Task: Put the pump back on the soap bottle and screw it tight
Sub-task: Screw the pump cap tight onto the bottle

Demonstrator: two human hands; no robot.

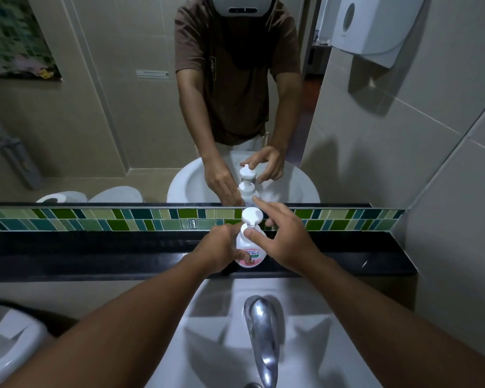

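Note:
A white soap bottle [249, 254] with a pink label stands upright on the black ledge [95, 259] behind the sink. Its white pump [251, 216] sits on top of the bottle's neck. My left hand [217, 252] is wrapped around the bottle's left side. My right hand [284, 239] is at the pump's collar on the right: the thumb touches the collar's front and the forefinger reaches behind the pump head. The mirror above repeats both hands and the bottle.
A chrome tap [261, 337] rises from the white sink [207, 340] right below the bottle. A green tile strip [123, 219] runs behind the ledge. A paper towel dispenser [373, 26] hangs on the right wall. Another white basin [6, 348] shows at lower left.

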